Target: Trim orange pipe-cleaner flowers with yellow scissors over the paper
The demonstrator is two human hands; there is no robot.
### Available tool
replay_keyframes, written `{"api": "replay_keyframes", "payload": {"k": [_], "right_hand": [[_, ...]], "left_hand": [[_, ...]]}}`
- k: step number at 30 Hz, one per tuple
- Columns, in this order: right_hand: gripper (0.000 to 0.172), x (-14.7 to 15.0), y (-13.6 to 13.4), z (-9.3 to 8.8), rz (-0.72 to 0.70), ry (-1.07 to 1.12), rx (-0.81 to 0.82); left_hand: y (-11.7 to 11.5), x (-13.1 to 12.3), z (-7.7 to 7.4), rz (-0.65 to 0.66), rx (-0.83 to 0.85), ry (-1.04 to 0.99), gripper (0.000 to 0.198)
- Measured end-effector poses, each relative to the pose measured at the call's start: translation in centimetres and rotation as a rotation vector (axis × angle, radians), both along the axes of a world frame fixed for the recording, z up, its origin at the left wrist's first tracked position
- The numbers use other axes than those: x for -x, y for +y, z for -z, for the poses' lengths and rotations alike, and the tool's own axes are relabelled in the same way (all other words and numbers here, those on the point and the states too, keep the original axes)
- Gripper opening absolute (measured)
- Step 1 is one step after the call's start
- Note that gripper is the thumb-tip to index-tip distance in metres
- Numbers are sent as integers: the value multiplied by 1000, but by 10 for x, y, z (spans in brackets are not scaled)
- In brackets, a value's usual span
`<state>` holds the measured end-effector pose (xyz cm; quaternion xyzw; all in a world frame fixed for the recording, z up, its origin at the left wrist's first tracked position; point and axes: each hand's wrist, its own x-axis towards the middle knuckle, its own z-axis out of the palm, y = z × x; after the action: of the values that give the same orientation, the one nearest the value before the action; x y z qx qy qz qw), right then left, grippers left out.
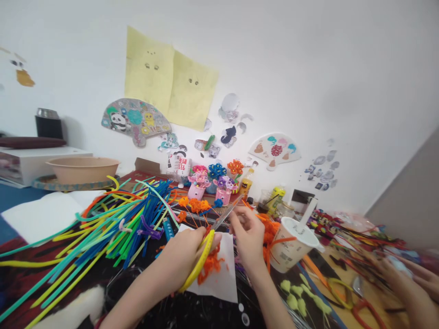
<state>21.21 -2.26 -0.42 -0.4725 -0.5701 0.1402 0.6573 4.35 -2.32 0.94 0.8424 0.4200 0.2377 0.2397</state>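
My left hand [181, 256] is closed on a pair of scissors with a yellow handle [199, 265]. The scissor blades [226, 213] point up and right, toward the fingertips of my right hand [247, 233]. That hand has its fingers curled in a pinch; what they hold is too small to make out. Below both hands lies a white sheet of paper [224, 274] with orange fuzzy clippings [213, 262] on it. Orange chenille stems [270, 233] are heaped beside my right hand. Small orange chenille flowers [195, 205] on thin stems stand just beyond the blades.
Many coloured chenille stems [137, 228] spread over the left side. A lidded paper cup [291, 246] with a straw stands close on the right. Pink pots [197, 191] of chenille flowers line the back. Another person's hand [394, 278] is at far right, near more scissors [343, 292].
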Motion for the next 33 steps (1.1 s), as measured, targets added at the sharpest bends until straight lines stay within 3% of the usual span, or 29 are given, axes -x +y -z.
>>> {"api": "replay_keyframes", "payload": {"k": [7,10,19,27,33], "right_hand": [[16,-19,6,-5,30,59,-11],[15,-28,7,-7,61,147,-47],[13,-39,10,-8,108,319,-142],[14,-39,10,-7,112,294,-128],[12,-39,10,-8,110,309,-130]], "left_hand": [[13,15,-15,-269,-204,295,47],[18,25,-18,-313,-315,361,41],[39,52,-9,-226,-756,443,25],[34,57,-10,-209,-919,540,39],[34,57,-12,-209,-1018,533,37]]}}
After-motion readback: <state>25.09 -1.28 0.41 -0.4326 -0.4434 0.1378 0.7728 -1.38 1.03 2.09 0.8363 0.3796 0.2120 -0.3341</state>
